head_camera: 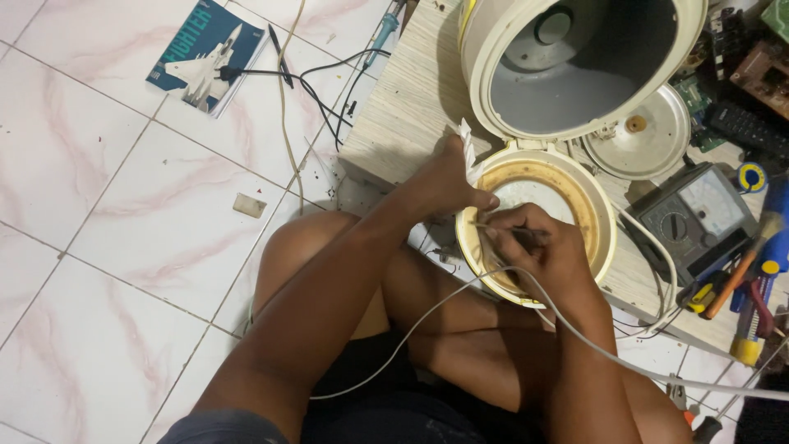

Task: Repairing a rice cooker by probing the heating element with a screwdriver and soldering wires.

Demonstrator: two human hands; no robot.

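Head camera looks down on an opened rice cooker (575,66) lying on a low wooden table (403,115), its body hollow. Left hand (448,185) pinches a white tissue (468,152) against the stained lid (575,197). Right hand (534,247) is closed on a thin tool (514,232) over the lid.

The scene is lit evenly by soft, fairly bright indoor light from above. The pale floor tiles (123,205) are rendered brightly, with a mild sheen but no hard glare. Soft shadows are cast under the rice cooker body (575,57) onto the wooden surface (403,115). The forearms are left rather dark against the pale floor. Focus is held across most of the frame; slight softness and stretching are seen at the edges.
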